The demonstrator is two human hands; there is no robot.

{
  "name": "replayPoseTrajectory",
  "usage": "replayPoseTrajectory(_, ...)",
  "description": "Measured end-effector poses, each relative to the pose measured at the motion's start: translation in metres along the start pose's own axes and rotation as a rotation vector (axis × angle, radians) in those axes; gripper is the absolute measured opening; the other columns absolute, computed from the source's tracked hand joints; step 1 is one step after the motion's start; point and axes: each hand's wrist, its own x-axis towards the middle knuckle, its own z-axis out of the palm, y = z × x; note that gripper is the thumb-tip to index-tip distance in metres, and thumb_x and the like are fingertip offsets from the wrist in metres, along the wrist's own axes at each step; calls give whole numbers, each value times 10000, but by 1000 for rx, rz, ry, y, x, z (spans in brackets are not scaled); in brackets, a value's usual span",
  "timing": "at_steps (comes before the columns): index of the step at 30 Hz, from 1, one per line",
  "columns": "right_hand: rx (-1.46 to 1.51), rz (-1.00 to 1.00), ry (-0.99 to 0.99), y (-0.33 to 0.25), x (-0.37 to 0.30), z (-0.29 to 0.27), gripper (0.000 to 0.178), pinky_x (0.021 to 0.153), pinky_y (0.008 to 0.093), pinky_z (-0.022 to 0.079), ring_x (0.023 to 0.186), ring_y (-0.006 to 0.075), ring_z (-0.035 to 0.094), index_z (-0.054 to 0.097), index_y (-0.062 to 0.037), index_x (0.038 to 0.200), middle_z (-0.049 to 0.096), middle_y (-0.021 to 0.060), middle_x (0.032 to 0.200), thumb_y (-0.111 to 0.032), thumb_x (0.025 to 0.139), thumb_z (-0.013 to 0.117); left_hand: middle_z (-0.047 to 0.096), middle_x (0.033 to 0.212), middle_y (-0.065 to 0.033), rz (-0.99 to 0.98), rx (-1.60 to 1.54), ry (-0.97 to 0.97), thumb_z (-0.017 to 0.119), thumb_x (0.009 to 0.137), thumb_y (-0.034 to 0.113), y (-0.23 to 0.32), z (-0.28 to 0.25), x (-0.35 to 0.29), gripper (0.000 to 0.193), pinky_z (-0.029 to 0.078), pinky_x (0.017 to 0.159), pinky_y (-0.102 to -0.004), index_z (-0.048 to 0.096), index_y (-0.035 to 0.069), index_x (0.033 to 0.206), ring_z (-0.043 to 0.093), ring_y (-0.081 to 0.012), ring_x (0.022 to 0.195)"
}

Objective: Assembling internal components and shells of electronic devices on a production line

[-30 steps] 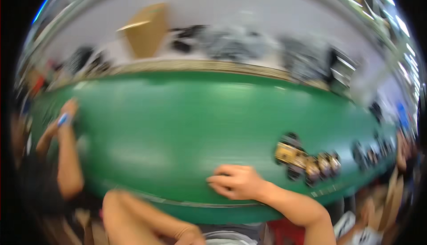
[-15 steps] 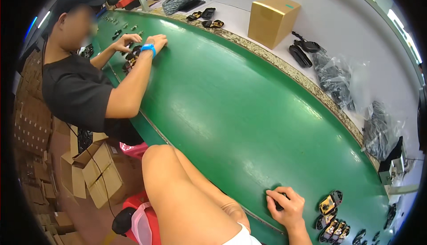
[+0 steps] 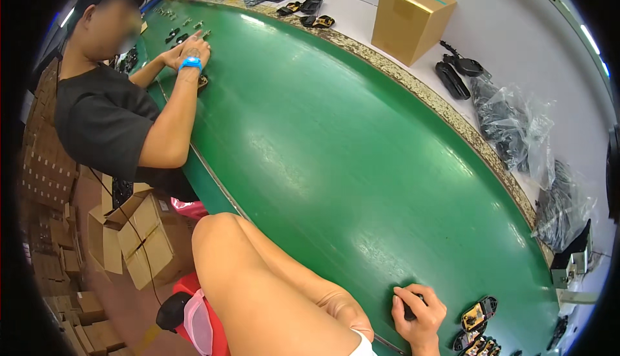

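My right hand (image 3: 421, 316) is closed round a small black piece (image 3: 412, 309) just above the green worktop (image 3: 310, 162), near its front edge. The fingers cover most of that piece, so its kind is unclear. Beside this hand, to the right, lie several oval black housings with yellow insides (image 3: 476, 316). My left arm (image 3: 271, 278) is bent with the elbow out to the left. Of my left hand (image 3: 352, 317) only the area near the folded wrist shows beside the table edge; its fingers are hidden.
At the far left a co-worker (image 3: 106, 117) bends over small parts. A cardboard box (image 3: 410, 23), black housings (image 3: 452, 79) and plastic bags of dark parts (image 3: 510, 123) line the back ledge. Open cartons (image 3: 152, 240) and a red stool (image 3: 216, 330) stand on the floor at left.
The view has shifted slightly. The co-worker's hands have come together and moved left over the parts. My right hand keeps its grip on the black piece at almost the same spot.
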Motion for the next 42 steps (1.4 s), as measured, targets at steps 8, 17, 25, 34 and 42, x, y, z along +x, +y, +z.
replayPoseTrajectory(8, 0, 105, 11, -9, 3, -6, 140, 624, 329, 537, 708, 252, 680, 777, -83, 922, 705, 106, 888, -59, 784, 777, 633, 776, -240, 17, 37, 8, 583, 926, 127, -3, 9, 1, 239, 573, 581, -421, 549, -22, 1109, 665, -329, 635)
replayPoseTrajectory(17, -7, 114, -10, -12, 5, -12, 126, 665, 347, 572, 754, 278, 713, 785, -89, 941, 722, 107, 928, -72, 816, 795, 646, 789, -258, 234, 281, 27, 578, 942, 105, 23, 12, 18, 256, 585, 589, -422, 550, -34, 1155, 678, -335, 645)
replayPoseTrajectory(25, -32, 107, -18, -13, 7, -13, 123, 675, 345, 574, 755, 283, 713, 782, -85, 938, 723, 110, 932, -73, 816, 796, 657, 801, -274, 398, 529, 103, 574, 956, 86, 28, 42, 47, 273, 596, 597, -422, 551, -44, 1195, 690, -340, 655)
replayPoseTrajectory(34, 12, 119, 2, -13, 7, -12, 122, 654, 343, 568, 730, 278, 707, 786, -90, 940, 726, 109, 936, -69, 820, 796, 670, 814, -292, 497, 901, 514, 570, 973, 64, 37, 41, 24, 294, 608, 605, -423, 552, -56, 1240, 703, -345, 665)
replayPoseTrajectory(42, 32, 124, -25, -8, 1, -20, 164, 702, 340, 564, 786, 265, 702, 791, -74, 957, 720, 107, 962, -23, 802, 810, 682, 826, -308, 409, 1298, 1000, 565, 987, 45, 83, 34, -53, 314, 619, 612, -423, 553, -66, 1281, 715, -350, 675)
